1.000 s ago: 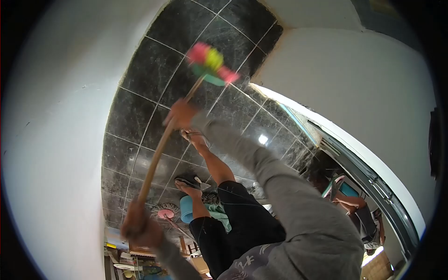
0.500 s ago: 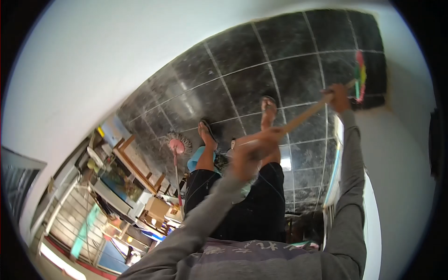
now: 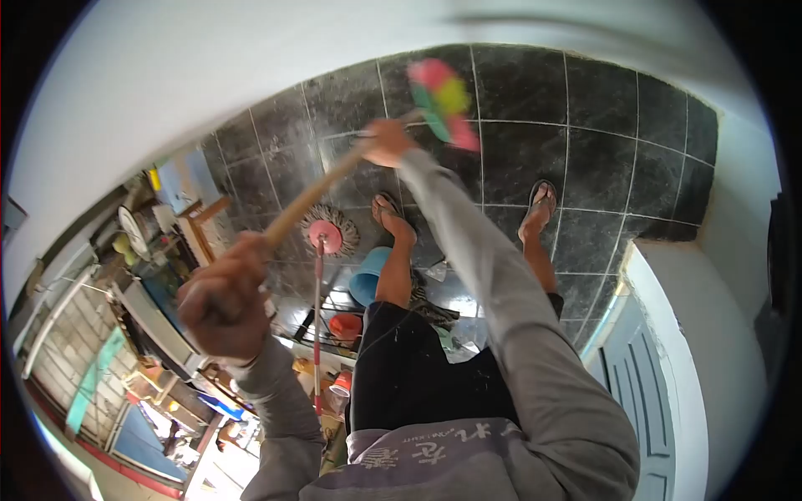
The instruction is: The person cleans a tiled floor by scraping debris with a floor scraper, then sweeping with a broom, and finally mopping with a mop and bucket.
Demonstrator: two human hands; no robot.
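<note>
A broom (image 3: 324,192) with a wooden stick slants across my view. My left hand (image 3: 224,292) is wrapped round the stick's near end, at the left. Farther along, close to the head, my right hand (image 3: 388,142) grips the same stick. The broom head (image 3: 451,98) is pink, yellow and green, smeared by motion, and overlaps the black tile floor (image 3: 522,154) near the wall. Both sleeves are grey, and my sandalled feet stand apart on the tiles.
A string mop (image 3: 326,237) with a pink disc stands at my left. Behind my left leg is a blue bucket (image 3: 368,275), with a red container (image 3: 344,326) nearby. Household items crowd the left side. A blue-grey door (image 3: 639,376) is at right; a white wall (image 3: 209,75) runs ahead.
The broom has swung from the far right to the middle left, both hands moving left with it. My view has turned, and more of the door and the bucket now shows.
</note>
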